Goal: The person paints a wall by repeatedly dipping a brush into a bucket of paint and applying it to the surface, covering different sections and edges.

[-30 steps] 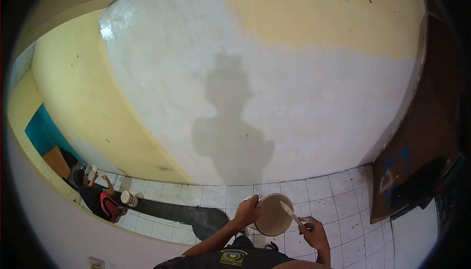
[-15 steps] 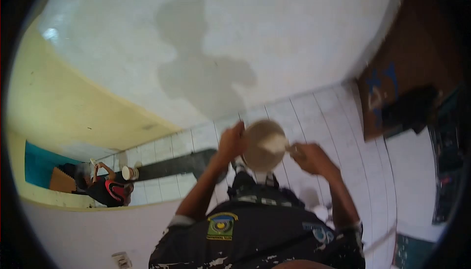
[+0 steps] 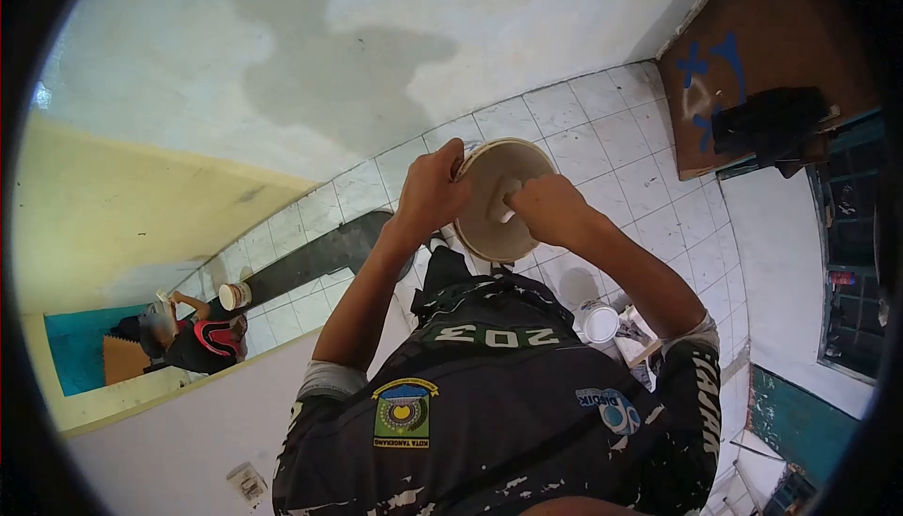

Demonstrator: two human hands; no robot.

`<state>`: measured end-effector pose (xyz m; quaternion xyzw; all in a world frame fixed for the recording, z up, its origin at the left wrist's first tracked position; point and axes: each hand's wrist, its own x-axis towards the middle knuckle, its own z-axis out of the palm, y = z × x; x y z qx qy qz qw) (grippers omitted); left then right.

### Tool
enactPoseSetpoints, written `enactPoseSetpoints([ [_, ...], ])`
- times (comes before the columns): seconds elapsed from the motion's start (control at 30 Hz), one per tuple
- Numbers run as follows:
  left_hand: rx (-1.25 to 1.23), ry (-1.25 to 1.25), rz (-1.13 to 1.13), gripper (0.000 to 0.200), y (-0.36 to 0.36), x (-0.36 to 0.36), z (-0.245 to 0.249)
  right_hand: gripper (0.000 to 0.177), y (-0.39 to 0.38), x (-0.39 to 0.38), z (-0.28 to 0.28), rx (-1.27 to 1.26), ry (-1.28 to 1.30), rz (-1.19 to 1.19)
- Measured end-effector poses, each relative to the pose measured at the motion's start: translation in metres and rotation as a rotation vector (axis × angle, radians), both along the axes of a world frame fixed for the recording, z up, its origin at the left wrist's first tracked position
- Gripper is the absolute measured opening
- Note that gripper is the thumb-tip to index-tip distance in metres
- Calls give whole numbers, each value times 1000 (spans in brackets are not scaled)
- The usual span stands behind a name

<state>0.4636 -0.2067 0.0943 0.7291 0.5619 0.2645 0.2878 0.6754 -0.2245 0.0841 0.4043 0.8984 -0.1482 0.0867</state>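
A round, light-coloured bucket [image 3: 484, 234] is held up in front of my body, its open mouth facing me. My left hand [image 3: 435, 191] grips its left rim with the fingers wrapped round the edge. Inside the mouth, on the right side, my right hand [image 3: 550, 207] is closed round the handle of a tool [image 3: 509, 206]. The tool's far end is down in the bucket, partly hidden and too unclear to name.
A dark bench [image 3: 310, 257] stands on the white tiled floor [image 3: 602, 154]. At the far left a person [image 3: 209, 342] is near another bucket [image 3: 235, 296]. A white bucket [image 3: 598, 322] stands lower right. A brown board [image 3: 743, 36] leans upper right.
My right hand has moved left and into the bucket's mouth with the tool. The view has shifted, so the wall shadow sits further up and left.
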Motion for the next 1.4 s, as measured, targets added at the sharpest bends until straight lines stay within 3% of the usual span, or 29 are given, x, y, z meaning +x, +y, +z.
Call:
enactPoseSetpoints([
  [0.07,-19,1,-21,12,-3,2,0,33,-3,-2,-7,-18,-23,5],
  [0.13,-4,-3,-20,12,-6,5,0,14,-5,-3,-10,-31,4,-35],
  [0.17,14,-4,-24,12,-7,5,0,14,-5,-4,-14,-34,3,-32],
  [0.23,18,-19,-29,13,-9,1,1,32,-5,-9,-21,-36,-34,1],
  [0.57,-5,-71,34,16,-15,-12,3,42,-5,-38,-10,67,290,-321],
  [0.73,-6,-114,41,20,-17,-17,7,39,-5,-53,-33,107,400,-264],
  [0.87,-25,-160,56,20,-17,-25,2,39,-8,-50,-20,94,334,-192],
  [0.93,-7,-128,43,20,-20,-25,9,31,-7,-47,-3,-13,309,-191],
  [1.13,77,-68,14,16,-17,-23,10,13,-8,-59,-15,84,352,-204],
  [1.23,70,-85,48,15,-18,-21,8,19,-5,-49,-8,-46,218,-142],
  [1.33,40,-81,64,16,-19,-20,9,11,-9,-50,-1,124,351,-185],
  [1.4,46,-71,61,16,-19,-19,10,12,-7,-53,-11,50,317,-160],
])
